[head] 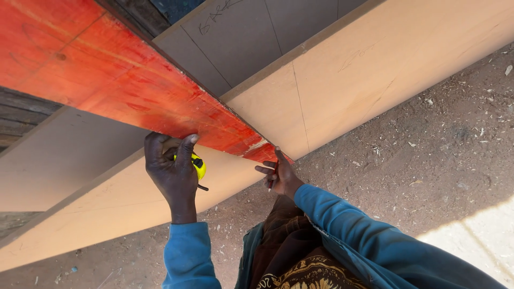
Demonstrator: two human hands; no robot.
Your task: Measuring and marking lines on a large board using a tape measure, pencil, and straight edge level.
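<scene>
Our left hand (172, 172) is closed around a yellow tape measure (198, 166), thumb pressed up against the lower edge of the red board (123, 80). Our right hand (281, 175) pinches what looks like a pencil (274, 172), too slim and shaded to name for certain, with its tip at the pointed near corner of that same red board.

The red board lies at a slant across a pale tan sheet (375, 69), and both hands sit where the red edge crosses the tan one. Just beyond the red board, a thin drawn line runs across the tan sheet. Further behind the red board we see a grey panel (235, 37) with scribbled marks, and dark planks (21, 115) to its far side. Below the red board, under our blue sleeves (342, 225), the ground (439, 160) is dirt strewn with sawdust and chips.

We judge the risk to be slippage: the red board merely rests there, held only by the thumb's pressure, so a nudge could shift it and throw off any mark. The tape case, gripped one-handed, could also slip out and fall into the sawdust.
</scene>
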